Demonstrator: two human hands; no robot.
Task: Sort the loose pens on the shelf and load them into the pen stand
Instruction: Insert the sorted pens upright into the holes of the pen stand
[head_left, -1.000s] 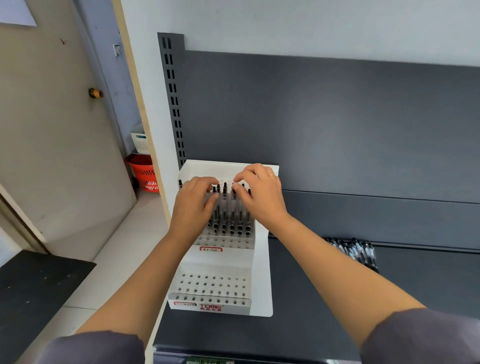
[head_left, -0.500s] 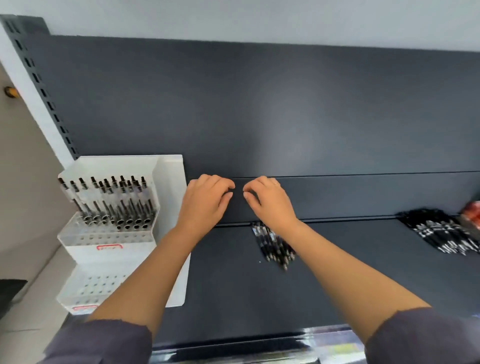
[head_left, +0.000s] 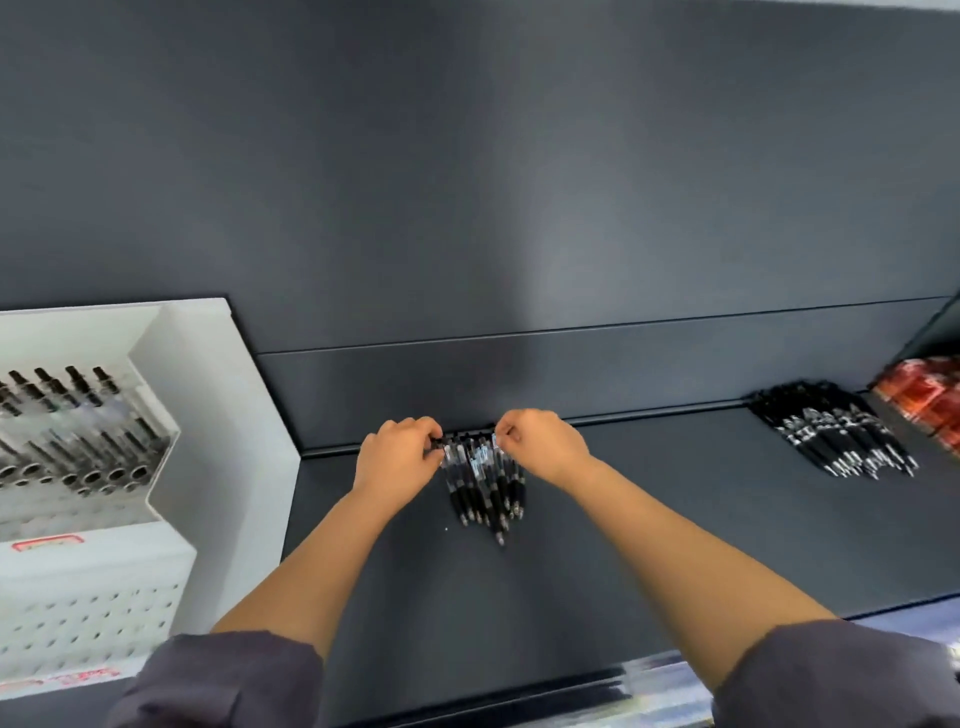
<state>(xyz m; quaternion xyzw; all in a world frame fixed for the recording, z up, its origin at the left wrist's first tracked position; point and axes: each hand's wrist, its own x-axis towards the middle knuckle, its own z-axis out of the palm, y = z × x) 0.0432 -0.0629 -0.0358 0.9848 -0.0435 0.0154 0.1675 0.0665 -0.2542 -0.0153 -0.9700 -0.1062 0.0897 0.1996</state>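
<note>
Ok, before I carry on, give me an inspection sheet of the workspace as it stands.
Surface: dark grey shelf, pens lying on it.
Job's things: middle pen pile, black pens side by side near the back edge; far pen pile to the right, no hand on it; white pen stand at left, upper tier holding pens, lower tier's visible holes look empty.
Clutter: red packets at the right edge, blurred.
Grippers: left hand grips the middle pen pile's left side; right hand pinches its right side.
Cables: nothing seen.
Surroundings: dark back panel behind the shelf.
</note>
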